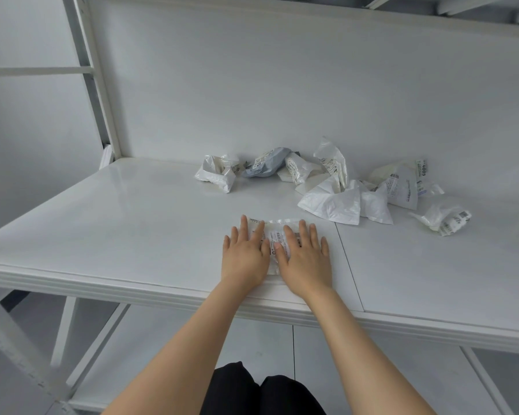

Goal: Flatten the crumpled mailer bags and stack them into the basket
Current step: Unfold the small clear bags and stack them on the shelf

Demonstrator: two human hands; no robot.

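Both hands lie flat, palms down, on one mailer bag (pixel 279 230), fingers straight and a little spread, pressing it against the table (pixel 132 223); neither hand curls round anything. The left hand (pixel 246 254) covers the bag's left part and the right hand (pixel 306 260) its right part, with the two thumbs close together in the middle. Only a strip of the bag shows between and beyond the fingers: white crinkled plastic with a printed label and a barcode. It lies near the front edge of the table, just left of a seam (pixel 349 265) between two table panels.

Further back, the other bags lie scattered and crumpled. A white crumpled bag (pixel 215 175) sits furthest left, near the back panel (pixel 282 85), and a grey bag (pixel 265 164) lies just beside it. To the right is a heap of white bags (pixel 336 202), some standing up in peaks, touching one another. Behind the heap a bag with a large label (pixel 402 187) leans tilted. A small bag (pixel 445 218) with labels lies apart at the far right.

Both bare forearms reach over the table's front edge. Below them are dark trousers (pixel 261 390), and a white upright post (pixel 102 85) of the shelving stands at the left.
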